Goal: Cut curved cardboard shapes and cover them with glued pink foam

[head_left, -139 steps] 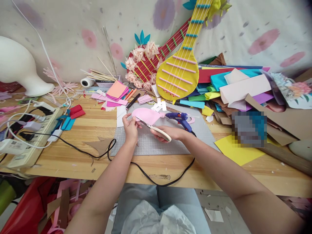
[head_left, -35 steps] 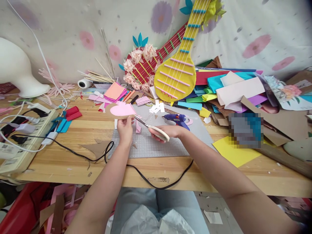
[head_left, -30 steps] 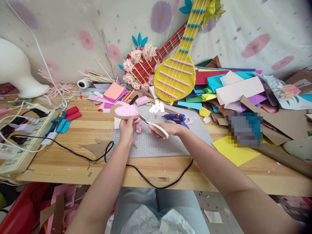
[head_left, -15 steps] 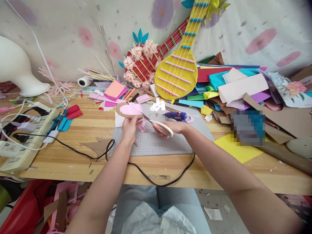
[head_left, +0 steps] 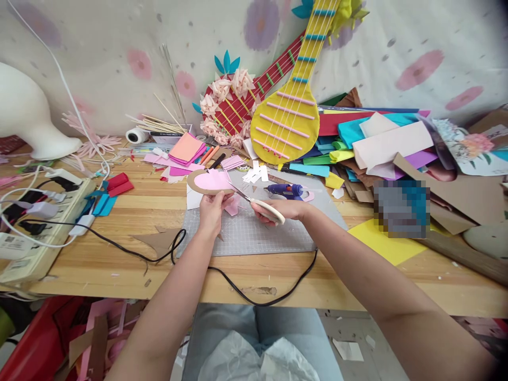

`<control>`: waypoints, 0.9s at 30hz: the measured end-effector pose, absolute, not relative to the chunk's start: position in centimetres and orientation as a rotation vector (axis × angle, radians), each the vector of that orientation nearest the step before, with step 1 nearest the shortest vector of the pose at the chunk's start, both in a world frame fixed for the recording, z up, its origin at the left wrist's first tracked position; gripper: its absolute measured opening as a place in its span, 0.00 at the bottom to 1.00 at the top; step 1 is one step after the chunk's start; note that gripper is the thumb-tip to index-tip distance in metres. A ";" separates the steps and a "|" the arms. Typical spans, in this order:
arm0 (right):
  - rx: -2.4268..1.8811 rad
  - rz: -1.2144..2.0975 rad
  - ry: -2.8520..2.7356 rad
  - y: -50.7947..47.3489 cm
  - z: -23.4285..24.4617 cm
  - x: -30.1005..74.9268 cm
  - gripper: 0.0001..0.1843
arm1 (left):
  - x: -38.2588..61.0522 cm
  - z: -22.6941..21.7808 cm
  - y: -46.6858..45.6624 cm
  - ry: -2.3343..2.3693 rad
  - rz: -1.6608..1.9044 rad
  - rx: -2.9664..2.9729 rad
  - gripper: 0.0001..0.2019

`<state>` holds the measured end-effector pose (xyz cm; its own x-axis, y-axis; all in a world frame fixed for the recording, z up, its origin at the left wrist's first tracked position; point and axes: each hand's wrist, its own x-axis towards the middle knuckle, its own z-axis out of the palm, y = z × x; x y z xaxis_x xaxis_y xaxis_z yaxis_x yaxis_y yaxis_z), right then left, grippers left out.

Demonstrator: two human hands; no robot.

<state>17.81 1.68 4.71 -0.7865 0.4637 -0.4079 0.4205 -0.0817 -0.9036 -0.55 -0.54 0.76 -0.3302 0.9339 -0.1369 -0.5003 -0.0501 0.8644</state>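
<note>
My left hand [head_left: 211, 210] pinches a rounded brown cardboard piece [head_left: 192, 182] with a pink sheet [head_left: 212, 180] on its face, held above the grey cutting mat [head_left: 254, 238]. White-handled scissors [head_left: 270, 211] are in my right hand [head_left: 273, 207], fingers in the loops. Their blades meet the right edge of the pink sheet; whether they are parted is hard to tell. A pink scrap [head_left: 232, 205] hangs or lies just below the blades. Behind my right hand a blue glue gun [head_left: 286, 190] rests on the mat.
A yellow lute-shaped craft [head_left: 286, 124] and a red one with flowers [head_left: 228, 108] lean at the wall. Felt and cardboard [head_left: 392, 143] pile up at right. A power strip [head_left: 51, 227] stands left, and a black cable [head_left: 254, 299] loops along the front edge.
The pink scrap below the blades has shifted and turned slightly. The scissors and my right hand have moved a touch to the right and down; both grips stay the same.
</note>
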 end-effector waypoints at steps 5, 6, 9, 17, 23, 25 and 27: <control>-1.112 1.954 -2.177 1.2 5.3 17.8 0.27 | -0.4 0.9 -0.5 1.078 1.666 0.566 0.08; -1.116 1.947 -2.185 1.2 5.3 17.7 0.27 | -0.4 1.0 -0.5 1.074 1.672 0.555 0.08; -1.118 1.934 -2.195 1.2 5.3 17.5 0.27 | -0.4 1.0 -0.5 1.077 1.684 0.536 0.09; -1.108 2.045 -2.082 1.4 4.8 17.3 0.26 | -0.3 1.0 -0.6 1.105 1.685 0.602 0.09; -1.095 2.071 -2.043 1.3 4.6 17.7 0.26 | -0.3 0.8 -0.8 1.112 1.672 0.593 0.09; -1.088 2.065 -2.040 1.3 4.7 17.8 0.27 | -0.3 0.8 -0.8 1.120 1.669 0.579 0.09; -1.075 2.046 -2.049 1.3 4.7 17.8 0.27 | -0.3 0.7 -0.8 1.137 1.668 0.561 0.09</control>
<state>17.76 1.33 4.73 -0.7564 0.4967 -0.4256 0.4263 -0.1192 -0.8967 -0.30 -0.81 0.70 -0.3932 0.9072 -0.1496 -0.4712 -0.0591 0.8800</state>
